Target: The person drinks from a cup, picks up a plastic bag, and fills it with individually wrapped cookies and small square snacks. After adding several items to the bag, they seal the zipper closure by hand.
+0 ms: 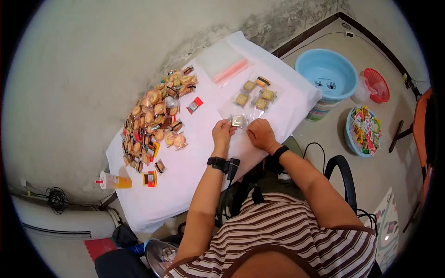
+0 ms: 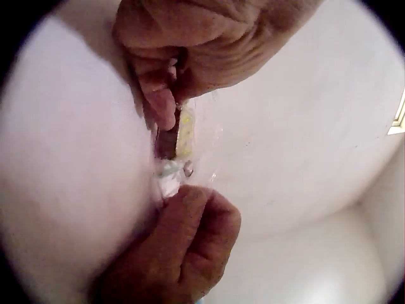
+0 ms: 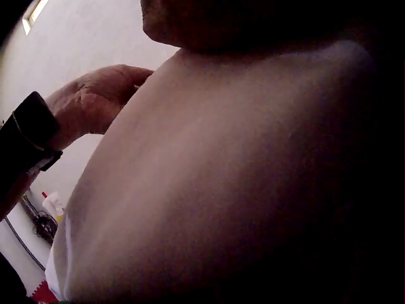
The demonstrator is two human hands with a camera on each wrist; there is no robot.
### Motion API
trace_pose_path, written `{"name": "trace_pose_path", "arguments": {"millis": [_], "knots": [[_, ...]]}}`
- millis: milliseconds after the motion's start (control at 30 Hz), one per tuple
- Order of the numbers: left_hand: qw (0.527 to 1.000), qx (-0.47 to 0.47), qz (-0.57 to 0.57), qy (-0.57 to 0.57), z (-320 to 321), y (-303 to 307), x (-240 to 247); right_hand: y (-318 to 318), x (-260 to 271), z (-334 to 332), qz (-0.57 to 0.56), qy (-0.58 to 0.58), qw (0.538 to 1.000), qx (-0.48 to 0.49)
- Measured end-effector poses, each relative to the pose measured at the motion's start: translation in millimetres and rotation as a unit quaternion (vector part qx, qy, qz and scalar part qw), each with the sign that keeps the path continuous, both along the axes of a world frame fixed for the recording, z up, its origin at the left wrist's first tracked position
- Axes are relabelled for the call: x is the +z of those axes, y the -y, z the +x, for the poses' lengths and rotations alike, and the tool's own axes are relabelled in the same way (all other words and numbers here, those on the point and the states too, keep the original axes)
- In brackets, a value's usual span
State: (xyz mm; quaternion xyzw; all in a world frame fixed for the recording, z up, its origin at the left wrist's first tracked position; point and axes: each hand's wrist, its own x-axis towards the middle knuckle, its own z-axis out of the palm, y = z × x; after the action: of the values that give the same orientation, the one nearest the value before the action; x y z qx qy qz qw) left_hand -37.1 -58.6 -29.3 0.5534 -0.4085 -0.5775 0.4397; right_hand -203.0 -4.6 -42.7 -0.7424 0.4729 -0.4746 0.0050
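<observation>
In the head view a small clear-wrapped biscuit (image 1: 238, 121) lies between the two hands near the table's front edge. My left hand (image 1: 224, 134) pinches its left side. My right hand (image 1: 262, 135), fingers curled, is at its right side. The left wrist view shows my left hand (image 2: 196, 44) above with fingertips on the yellowish biscuit (image 2: 185, 134), and my right hand (image 2: 190, 244) below, pinching the wrapper's end. In the right wrist view my right hand (image 3: 196, 25) is dark and its fingertips are hidden; my left hand (image 3: 95, 101) is beyond.
Several wrapped biscuits (image 1: 268, 94) lie behind the hands, near clear bags (image 1: 222, 62). A large heap of wrapped snacks (image 1: 148, 116) covers the table's left side, with a drink cup (image 1: 111, 180) at its edge. Right of the table stand a blue basin (image 1: 333, 69) and red basket (image 1: 382, 90).
</observation>
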Motion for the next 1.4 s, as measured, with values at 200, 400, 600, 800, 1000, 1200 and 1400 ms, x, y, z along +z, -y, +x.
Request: {"name": "trace_pose_path", "arguments": {"millis": [200,400,600,800,1000,1200,1400], "knots": [[0.828,-0.14,-0.32,0.438,-17.4,-24.1,42.6,-3.5,7.3,-1.7,-0.001,-0.007,1.0,0.002],[0.779,-0.152,-0.362,0.49,-16.6,-7.4,35.2,-3.4,5.8,-2.4,-0.009,-0.006,1.0,0.013],[0.839,-0.111,-0.323,0.423,-27.4,-0.2,32.3,-2.9,1.8,-2.7,0.0,-0.014,1.0,0.0],[0.983,-0.007,-0.172,0.071,-47.9,6.4,8.5,-3.3,1.1,-0.9,-0.021,-0.008,1.0,0.008],[0.99,0.053,-0.123,-0.044,-54.0,-5.7,18.0,-3.1,3.5,-2.3,-0.016,-0.012,1.0,0.013],[0.982,0.01,-0.189,-0.021,-51.1,-0.4,7.7,-5.2,3.7,-0.7,-0.012,-0.023,1.0,0.011],[0.941,-0.166,-0.198,0.22,-53.4,18.6,7.8,-2.0,1.2,-0.5,-0.008,-0.033,0.999,-0.003]]}}
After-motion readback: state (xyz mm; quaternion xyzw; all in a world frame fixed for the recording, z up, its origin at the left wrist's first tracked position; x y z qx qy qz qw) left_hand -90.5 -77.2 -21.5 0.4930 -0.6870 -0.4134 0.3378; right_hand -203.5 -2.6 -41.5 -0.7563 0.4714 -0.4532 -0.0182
